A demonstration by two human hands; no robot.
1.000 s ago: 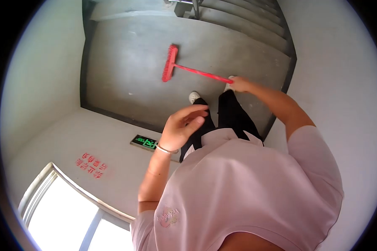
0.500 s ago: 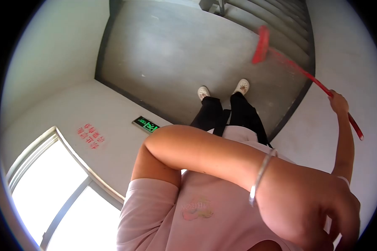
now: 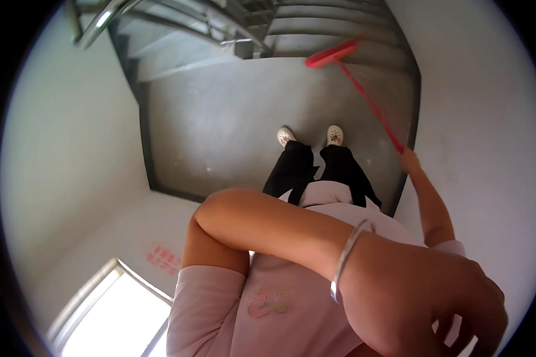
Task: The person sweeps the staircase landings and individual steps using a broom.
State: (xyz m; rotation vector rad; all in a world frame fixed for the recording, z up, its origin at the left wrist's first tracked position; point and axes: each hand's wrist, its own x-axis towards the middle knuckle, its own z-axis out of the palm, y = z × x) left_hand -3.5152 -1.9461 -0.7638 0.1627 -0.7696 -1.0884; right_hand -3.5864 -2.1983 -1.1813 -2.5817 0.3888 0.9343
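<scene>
My right hand is wrapped around the red handle of a broom, out to my right. The broom's wide red head is raised over the front of the landing, by the bottom stairs. My left arm crosses my chest, with a silver bangle at the wrist. Close to the camera, my left hand has its fingers curled down at the lower right; what they hold, if anything, is hidden.
Grey stairs rise ahead on the right. A metal railing and more steps are ahead on the left. I stand on a concrete landing between pale walls. A bright window is at the lower left.
The broom head has swung forward and left, and my right hand has moved left with it. My view has turned, bringing the railing in. My left hand stays curled.
</scene>
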